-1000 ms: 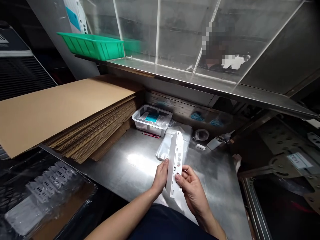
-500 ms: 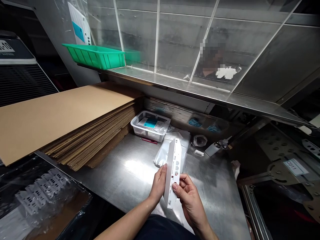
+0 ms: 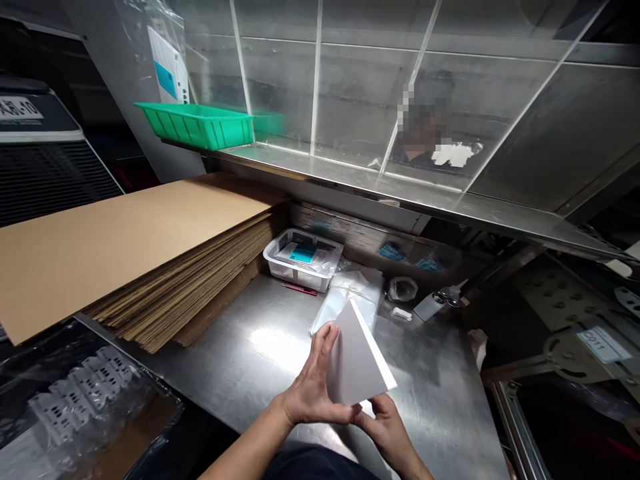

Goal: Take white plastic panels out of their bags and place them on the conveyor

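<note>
A white plastic housing (image 3: 353, 363) is held up over the metal table, tilted, with a plain flat face and a thin bright edge toward me. My left hand (image 3: 313, 383) grips its left side, fingers along the upper left edge and thumb under the bottom. My right hand (image 3: 387, 427) holds the lower right corner from below; its fingers are partly hidden behind the part. Behind the housing lies a stack of clear plastic bags (image 3: 340, 297). The cutouts in the housing's side are out of sight.
Flat cardboard sheets (image 3: 150, 233) are piled at left. A plastic bin (image 3: 285, 267), a red pen (image 3: 300, 289), a tape roll (image 3: 401, 289) and a white bottle (image 3: 430, 305) stand at the back. Overhead runs a metal shelf (image 3: 340, 175) with a green tray (image 3: 200, 127). Bagged white parts (image 3: 80, 393) lie lower left.
The housing has been turned, so its plain face shows instead of the side with cutouts. My left hand has spread around its edge, and my right hand has moved down to its lower corner.
</note>
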Demonstrator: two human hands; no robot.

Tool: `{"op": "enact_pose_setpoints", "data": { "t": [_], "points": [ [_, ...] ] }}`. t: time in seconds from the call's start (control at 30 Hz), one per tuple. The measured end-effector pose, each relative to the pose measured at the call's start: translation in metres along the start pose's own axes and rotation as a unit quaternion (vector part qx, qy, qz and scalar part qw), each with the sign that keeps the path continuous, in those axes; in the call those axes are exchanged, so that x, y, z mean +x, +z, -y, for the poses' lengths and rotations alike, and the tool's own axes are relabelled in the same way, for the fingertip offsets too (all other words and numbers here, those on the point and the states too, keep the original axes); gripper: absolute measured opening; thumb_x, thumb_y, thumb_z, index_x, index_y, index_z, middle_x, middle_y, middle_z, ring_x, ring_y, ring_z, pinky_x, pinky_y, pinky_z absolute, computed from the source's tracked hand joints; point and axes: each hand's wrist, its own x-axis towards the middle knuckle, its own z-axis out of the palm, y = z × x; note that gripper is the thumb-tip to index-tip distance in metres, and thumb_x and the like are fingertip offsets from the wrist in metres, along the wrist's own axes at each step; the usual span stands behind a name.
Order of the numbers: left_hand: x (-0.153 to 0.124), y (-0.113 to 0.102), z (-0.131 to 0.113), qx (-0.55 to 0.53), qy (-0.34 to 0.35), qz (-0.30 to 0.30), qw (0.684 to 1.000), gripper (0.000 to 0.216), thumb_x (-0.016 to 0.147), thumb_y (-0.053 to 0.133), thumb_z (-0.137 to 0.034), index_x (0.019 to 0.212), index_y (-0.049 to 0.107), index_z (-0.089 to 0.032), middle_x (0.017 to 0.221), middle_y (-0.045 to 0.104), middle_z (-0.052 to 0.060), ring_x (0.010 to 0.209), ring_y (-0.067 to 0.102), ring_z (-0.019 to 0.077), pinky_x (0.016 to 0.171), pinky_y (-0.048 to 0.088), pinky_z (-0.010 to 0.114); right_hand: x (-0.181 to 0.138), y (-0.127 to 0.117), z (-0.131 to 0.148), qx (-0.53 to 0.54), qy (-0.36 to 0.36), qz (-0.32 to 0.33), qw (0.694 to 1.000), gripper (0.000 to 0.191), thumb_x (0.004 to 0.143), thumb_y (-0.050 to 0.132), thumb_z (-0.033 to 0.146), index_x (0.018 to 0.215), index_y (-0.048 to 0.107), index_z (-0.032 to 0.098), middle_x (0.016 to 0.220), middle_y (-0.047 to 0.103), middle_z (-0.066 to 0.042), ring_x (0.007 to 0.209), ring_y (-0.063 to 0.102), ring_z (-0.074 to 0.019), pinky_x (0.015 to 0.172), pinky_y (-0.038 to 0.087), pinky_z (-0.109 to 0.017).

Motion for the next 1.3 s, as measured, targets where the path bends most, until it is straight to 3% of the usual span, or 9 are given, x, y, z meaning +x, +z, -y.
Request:
{"op": "enact_pose_setpoints", "data": {
  "t": [0.13, 0.2, 0.23, 0.37, 0.47, 0.73, 1.0, 1.07, 1.3],
  "points": [
    [0.000, 0.006, -0.005, -0.034, 0.000, -0.035, 0.999, 0.121, 0.049, 0.079, -0.032, 0.141, 0.001, -0.033, 0.145, 0.008, 0.011, 0.134, 0.007, 0.0389, 0.107, 0.015, 0.054, -0.001, -0.003, -0.003, 0.031, 0.016, -0.016, 0.999, 0.030, 0.058, 0.077, 0.043, 0.082, 0.071, 0.027, 0.078, 0.065, -0.004, 0.080, 0.057, -0.0266, 0.079, 0.042, -0.037],
    [0.009, 0.004, -0.010, -0.171, -0.113, -0.125, 0.971, 0.103, 0.055, 0.076, -0.039, 0.138, 0.015, -0.033, 0.141, 0.022, 0.010, 0.131, 0.021, 0.0364, 0.105, 0.024, 0.053, -0.001, -0.007, -0.005, 0.075, 0.009, -0.026, 0.997, 0.042, 0.055, 0.077, 0.049, 0.091, 0.070, 0.027, 0.078, 0.064, -0.005, 0.080, 0.057, -0.0271, 0.077, 0.042, -0.037],
    [0.016, 0.001, -0.013, -0.276, -0.205, -0.178, 0.922, 0.088, 0.059, 0.071, -0.046, 0.133, 0.025, -0.030, 0.133, 0.033, 0.011, 0.124, 0.033, 0.0351, 0.100, 0.031, 0.052, -0.001, -0.010, -0.006, 0.096, 0.006, -0.036, 0.995, 0.045, 0.057, 0.074, 0.052, 0.094, 0.069, 0.027, 0.079, 0.064, -0.005, 0.080, 0.057, -0.0271, 0.077, 0.042, -0.037],
    [0.046, -0.026, -0.017, -0.609, -0.465, -0.278, 0.579, 0.059, 0.062, 0.048, -0.073, 0.090, 0.047, -0.021, 0.083, 0.053, 0.008, 0.082, 0.057, 0.0299, 0.072, 0.049, 0.051, 0.011, -0.029, -0.015, 0.006, 0.027, -0.052, 0.998, 0.029, 0.073, 0.062, 0.051, 0.068, 0.065, 0.023, 0.063, 0.058, -0.003, 0.064, 0.052, -0.0215, 0.065, 0.039, -0.033],
    [0.053, -0.043, -0.016, -0.662, -0.466, -0.301, 0.503, 0.061, 0.058, 0.051, -0.075, 0.086, 0.047, -0.021, 0.079, 0.052, 0.007, 0.075, 0.057, 0.0292, 0.068, 0.049, 0.051, 0.035, -0.039, -0.026, -0.184, -0.004, -0.030, 0.982, 0.031, 0.080, 0.055, 0.048, 0.063, 0.060, 0.022, 0.061, 0.056, -0.002, 0.060, 0.050, -0.0200, 0.060, 0.037, -0.031],
    [0.038, -0.049, -0.014, -0.659, -0.470, -0.304, 0.502, 0.053, 0.066, 0.052, -0.068, 0.086, 0.055, -0.019, 0.089, 0.056, 0.010, 0.086, 0.057, 0.0338, 0.074, 0.046, 0.055, 0.100, -0.020, -0.051, -0.594, -0.029, 0.066, 0.801, 0.020, 0.083, 0.047, 0.013, 0.092, 0.065, 0.012, 0.097, 0.061, -0.015, 0.098, 0.050, -0.0291, 0.081, 0.037, -0.037],
    [-0.015, -0.056, -0.014, -0.685, -0.402, -0.209, 0.571, 0.052, 0.079, 0.052, -0.052, 0.123, 0.048, -0.026, 0.118, 0.055, 0.012, 0.108, 0.051, 0.0343, 0.083, 0.042, 0.057, 0.134, -0.034, -0.062, -0.508, 0.040, 0.112, 0.853, 0.018, 0.080, 0.046, 0.005, 0.081, 0.062, 0.011, 0.093, 0.061, -0.013, 0.096, 0.052, -0.0231, 0.079, 0.038, -0.034],
    [-0.027, -0.051, -0.016, -0.679, -0.421, -0.167, 0.578, 0.054, 0.082, 0.048, -0.052, 0.127, 0.044, -0.023, 0.124, 0.052, 0.015, 0.115, 0.047, 0.0349, 0.080, 0.045, 0.055, 0.150, -0.048, -0.063, -0.449, 0.070, 0.129, 0.881, 0.005, 0.078, 0.058, 0.015, 0.074, 0.060, 0.013, 0.079, 0.060, -0.004, 0.081, 0.055, -0.0180, 0.072, 0.041, -0.030],
    [-0.009, -0.006, -0.005, -0.489, -0.553, -0.050, 0.673, 0.058, 0.073, 0.057, -0.056, 0.115, 0.054, -0.017, 0.101, 0.060, 0.012, 0.108, 0.051, 0.0285, 0.055, 0.050, 0.027, 0.168, -0.066, -0.070, -0.174, 0.141, 0.128, 0.966, 0.029, 0.080, 0.061, 0.036, 0.063, 0.052, 0.014, 0.053, 0.047, 0.007, 0.044, 0.042, -0.0062, 0.045, 0.036, -0.020]
  ]
}}
